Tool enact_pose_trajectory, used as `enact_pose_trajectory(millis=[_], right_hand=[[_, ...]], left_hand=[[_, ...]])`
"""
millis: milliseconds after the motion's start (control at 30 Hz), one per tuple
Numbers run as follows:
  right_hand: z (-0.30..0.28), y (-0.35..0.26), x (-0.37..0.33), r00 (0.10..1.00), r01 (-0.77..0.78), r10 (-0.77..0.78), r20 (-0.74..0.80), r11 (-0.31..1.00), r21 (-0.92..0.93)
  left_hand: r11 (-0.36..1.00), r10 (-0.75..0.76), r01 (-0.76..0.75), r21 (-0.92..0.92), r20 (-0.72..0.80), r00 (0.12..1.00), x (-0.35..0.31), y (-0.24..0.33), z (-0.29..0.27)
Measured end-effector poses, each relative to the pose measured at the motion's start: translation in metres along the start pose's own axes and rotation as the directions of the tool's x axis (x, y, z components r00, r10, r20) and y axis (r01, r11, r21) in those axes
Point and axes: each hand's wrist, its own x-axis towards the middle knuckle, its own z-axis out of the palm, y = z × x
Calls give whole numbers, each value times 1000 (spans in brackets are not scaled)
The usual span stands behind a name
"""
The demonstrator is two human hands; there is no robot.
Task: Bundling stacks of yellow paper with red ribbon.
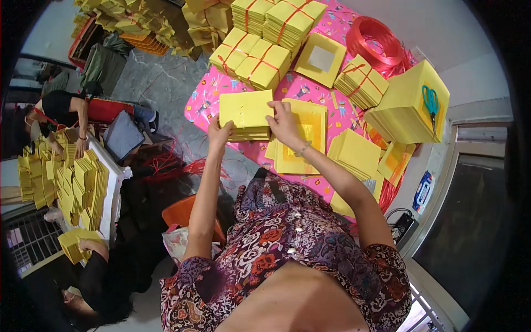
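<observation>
A yellow rectangular piece of paper (245, 108), perhaps a flat envelope or a thin packet, lies level between my hands. My left hand (220, 133) pinches its near left corner, thumb on top. At its right edge my right hand (285, 125) grips with thumb and fingers. Directly below sits a stack of yellow paper pieces (250, 135), partly hidden by the held one. Beside my right wrist lies a larger yellow sheet pile (310, 119) with an orange patch on top.
Red-tied yellow bundles (260, 61) stand at the back of the pink patterned table (202, 102). A red twine coil (376, 41) and teal scissors (430, 100), on a tall yellow stack (406, 105), are to the right. At left, two people work at a white table (113, 191) heaped with yellow paper.
</observation>
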Motion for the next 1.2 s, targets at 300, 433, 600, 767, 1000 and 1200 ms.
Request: enact_pose_trajectory(millis=[300, 433, 600, 767, 1000, 1200], right_hand=[[40, 3, -9, 987, 41, -7, 160, 977, -207], [41, 3, -13, 950, -86, 184, 254, 932, -352], [51, -4, -19, 942, -34, 179, 285, 894, -448], [52, -1, -23, 939, -15, 182, 290, 869, -494], [-12, -20, -30, 958, 131, -50, 283, 953, -275], [-99, 27, -70, 898, 144, -4, 439, 947, -287]], left_hand=[[917, 216, -178, 356, -68, 974, 20, -75, -42], [834, 242, -185, 520, -43, 969, 9, -66, -28], [673, 364, -234, 702, -40, 930, 8, -82, -35], [445, 362, -128, 886, -47, 931, -1, -65, -21], [367, 471, -195, 909, -1, 882, 3, -49, -25], [384, 457, -301, 873, 104, 884, 14, -36, -20]])
